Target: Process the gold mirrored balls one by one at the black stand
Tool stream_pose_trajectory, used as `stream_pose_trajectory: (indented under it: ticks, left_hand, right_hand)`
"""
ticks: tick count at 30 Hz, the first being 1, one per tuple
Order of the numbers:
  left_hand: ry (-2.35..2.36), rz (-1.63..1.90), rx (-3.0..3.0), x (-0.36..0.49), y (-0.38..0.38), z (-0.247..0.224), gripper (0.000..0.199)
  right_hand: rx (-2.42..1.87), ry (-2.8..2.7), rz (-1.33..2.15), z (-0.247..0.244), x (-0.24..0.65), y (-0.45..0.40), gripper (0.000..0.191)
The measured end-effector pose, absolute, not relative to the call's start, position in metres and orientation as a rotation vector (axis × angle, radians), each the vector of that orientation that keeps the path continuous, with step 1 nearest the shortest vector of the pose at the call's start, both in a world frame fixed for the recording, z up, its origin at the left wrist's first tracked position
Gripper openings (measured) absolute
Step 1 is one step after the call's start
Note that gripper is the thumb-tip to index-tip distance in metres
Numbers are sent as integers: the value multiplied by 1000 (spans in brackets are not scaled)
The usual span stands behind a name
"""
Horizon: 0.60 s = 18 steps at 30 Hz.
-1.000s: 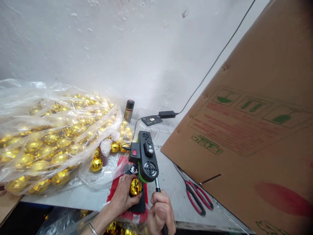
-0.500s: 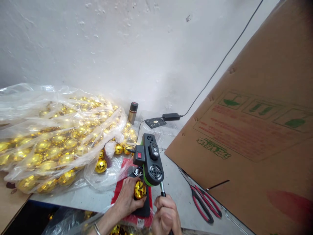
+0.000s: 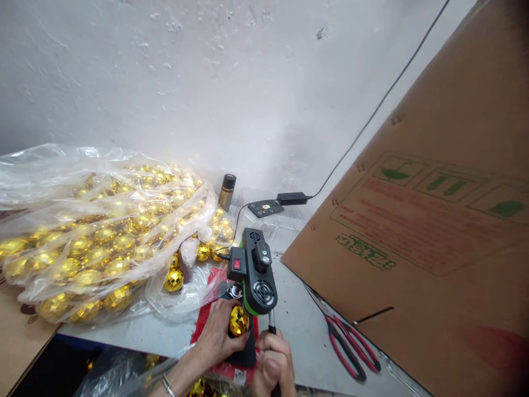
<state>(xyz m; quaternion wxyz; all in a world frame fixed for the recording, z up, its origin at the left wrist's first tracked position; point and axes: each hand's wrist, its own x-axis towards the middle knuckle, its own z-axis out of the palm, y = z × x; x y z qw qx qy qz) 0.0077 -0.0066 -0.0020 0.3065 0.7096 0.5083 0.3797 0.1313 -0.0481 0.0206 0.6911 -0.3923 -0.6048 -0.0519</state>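
Note:
My left hand (image 3: 217, 332) grips a shiny gold mirror ball (image 3: 238, 321) between thumb and fingers. The ball rests at the black base (image 3: 243, 357) of a small bench drill press (image 3: 260, 270), beneath its black and green head. Around the lever handle (image 3: 271, 324) in front of the machine, my right hand (image 3: 273, 364) is closed. The drill's tip, if it touches the ball, is hidden by the head. Under the base lies a red cloth or sheet (image 3: 200, 325).
Clear plastic bags (image 3: 124, 220) full of gold balls fill the left side. Red-handled scissors (image 3: 349, 347) lie at right before a large cardboard box (image 3: 413, 220). Behind the machine are a power adapter (image 3: 293, 198), a dark patterned flat object (image 3: 265, 208) and a spray can or flask (image 3: 227, 192).
My right hand has shifted slightly left with the lever handle. My left hand keeps the ball in the same place on the base. The whole view has moved a little.

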Motion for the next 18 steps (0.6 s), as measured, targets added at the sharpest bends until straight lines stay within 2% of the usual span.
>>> stream_pose_trajectory:
  ticks: [6,13,15,17,18]
  left_hand:
    - [1338,998,1874,6,-3,3,51]
    - [1372,1016,1982,-2,-24,-15,62]
    - [1341,1058,2112,-16,-42,-27,78]
    - [1295,1107,2273,-35,-55,-31,104]
    - [1309,1132,2346,-46,-56,-28,110]
  right_hand:
    - [-873,-1365,-152,48,130,-48,36]
    - [-971,-1263,84,140,130,-52,37]
    - [-953,-1284,95,152,130,-51,39]
    - [-933,-1286,92,151,129,-51,38]
    - [-932,-1283,90,147,128,-52,37]
